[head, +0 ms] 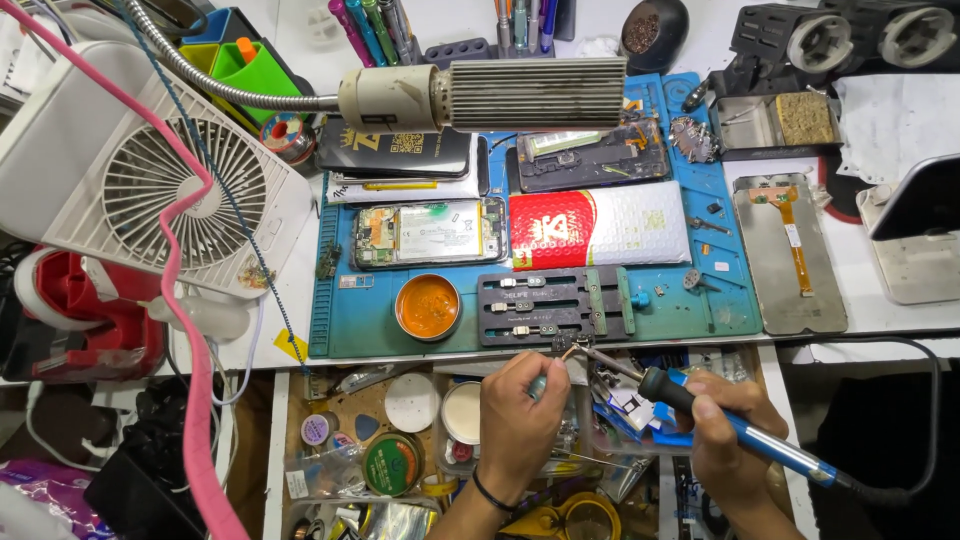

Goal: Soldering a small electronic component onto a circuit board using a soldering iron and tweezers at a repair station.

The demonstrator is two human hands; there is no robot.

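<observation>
We look down on our own two hands meeting at the near edge of the blue work mat point(345, 335), just in front of the dark metal holding jig point(553, 306). Our left hand point(520, 415) is closed in a pinch around tweezers point(545, 378), whose tips hold a small component point(566, 345) right at the table's front edge; the part is too small for us to say what it is. Our right hand point(725, 425) is wrapped firmly around the blue-handled soldering iron point(735, 428), its fingers pressed together on the grip. The iron's long axis runs from lower right, where its cable leaves the handle, up and to the left, so that the fine tip point(590, 352) ends just beside the pinched part, touching it or nearly so; we cannot tell which. The part thus lies up and to the left of the right hand's grip, along the line of the iron, and directly above the left hand, which is the nearer of the two. Just beyond, on the mat, stand a round tin of orange flux point(428, 306), an opened phone point(430, 233) and a red-and-white padded pouch point(598, 226). A lamp on a goose-neck point(490, 95) hangs over the mat, a white fan point(170, 190) stands to the left, and an open drawer point(400, 430) of small tins lies under our wrists
</observation>
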